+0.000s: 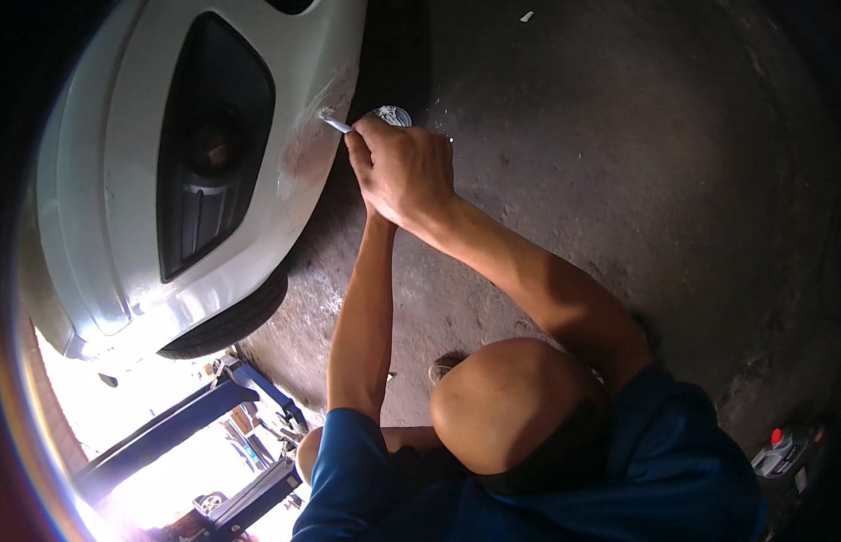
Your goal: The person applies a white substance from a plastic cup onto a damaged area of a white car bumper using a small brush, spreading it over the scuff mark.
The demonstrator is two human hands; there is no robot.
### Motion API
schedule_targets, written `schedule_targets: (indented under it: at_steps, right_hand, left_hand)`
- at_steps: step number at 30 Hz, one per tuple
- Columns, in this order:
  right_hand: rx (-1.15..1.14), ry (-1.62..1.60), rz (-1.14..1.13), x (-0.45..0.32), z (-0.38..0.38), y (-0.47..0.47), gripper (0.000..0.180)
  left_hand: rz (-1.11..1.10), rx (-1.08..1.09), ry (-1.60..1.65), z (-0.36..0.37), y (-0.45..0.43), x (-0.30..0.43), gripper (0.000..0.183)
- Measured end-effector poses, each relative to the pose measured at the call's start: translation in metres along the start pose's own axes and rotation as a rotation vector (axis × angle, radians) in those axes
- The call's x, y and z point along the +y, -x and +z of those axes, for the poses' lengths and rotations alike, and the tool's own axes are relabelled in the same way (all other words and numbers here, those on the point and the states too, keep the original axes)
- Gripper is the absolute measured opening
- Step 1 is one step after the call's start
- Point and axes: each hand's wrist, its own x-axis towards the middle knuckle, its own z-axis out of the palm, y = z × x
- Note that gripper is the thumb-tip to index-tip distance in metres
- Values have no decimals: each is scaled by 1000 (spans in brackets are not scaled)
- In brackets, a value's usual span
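My right hand [410,169] grips a slim, pale tool [335,122], possibly a small spatula or brush. Its tip meets the scuffed lower corner of a white car bumper [302,146], where whitish smears and a reddish-brown patch show. Just beyond my right hand is a small round container [393,115] with white, paste-like material, partly covered by that hand. My left hand [378,209] lies behind the right one, with only a part near the wrist showing. Its fingers are hidden, so whether it holds the container cannot be seen.
A black fog-lamp recess [217,146] is set in the bumper, with a tire [237,318] below. Blue metal lift parts [170,423] stand at lower left in bright light. A bottle with a red cap [779,454] rests on the stained concrete floor [617,176] at lower right.
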Motion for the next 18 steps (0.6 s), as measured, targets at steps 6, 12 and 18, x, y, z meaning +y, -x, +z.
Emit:
schedule_targets:
  at_steps: [6, 12, 18]
  right_hand:
    - [29, 65, 81, 35, 11, -6, 19]
    - [32, -32, 20, 14, 11, 8, 15]
    - [101, -11, 38, 28, 13, 0, 13]
  left_hand:
    - [97, 12, 82, 6, -3, 2, 33]
    - [-313, -37, 828, -3, 7, -13, 34]
    - [3, -20, 20, -1, 12, 27, 43]
